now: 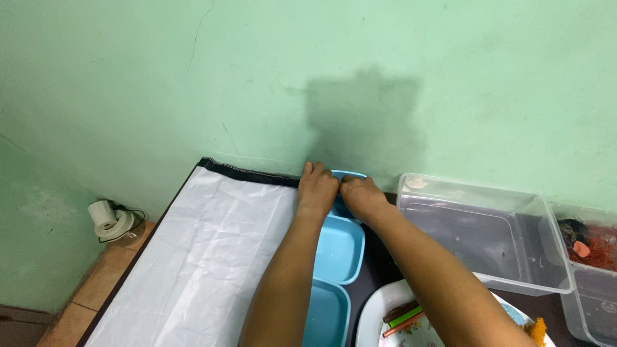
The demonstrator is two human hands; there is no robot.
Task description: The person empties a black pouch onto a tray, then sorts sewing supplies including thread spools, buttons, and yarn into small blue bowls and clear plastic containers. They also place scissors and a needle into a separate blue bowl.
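Both my hands are at the far end of a row of light blue plastic trays by the green wall. My left hand rests on the farthest blue tray, fingers curled over its left rim. My right hand grips the same tray from the right. Most of that tray is hidden under my hands. Two more blue trays lie nearer me in line; my left forearm crosses the nearest one.
A white creased sheet with a black edge covers the table's left part. A clear empty plastic box stands at right, another box with red and dark items beyond it. A white plate holds coloured sticks. A white roll lies on the floor at left.
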